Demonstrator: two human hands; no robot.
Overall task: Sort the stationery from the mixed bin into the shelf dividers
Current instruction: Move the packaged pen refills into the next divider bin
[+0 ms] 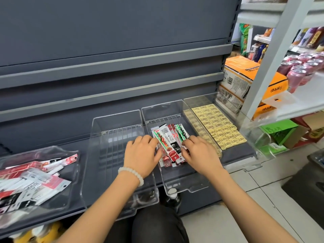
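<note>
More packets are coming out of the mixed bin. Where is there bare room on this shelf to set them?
The clear tray between the mixed bin and the packet tray is bare. The packet tray's near end is free. The eraser tray is crowded.

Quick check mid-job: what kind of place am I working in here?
Most likely a small retail shop: grey metal display shelving with clear plastic divider trays, rows of pink drink cans on a neighbouring white rack, and stacked orange cartons beside it.
</note>
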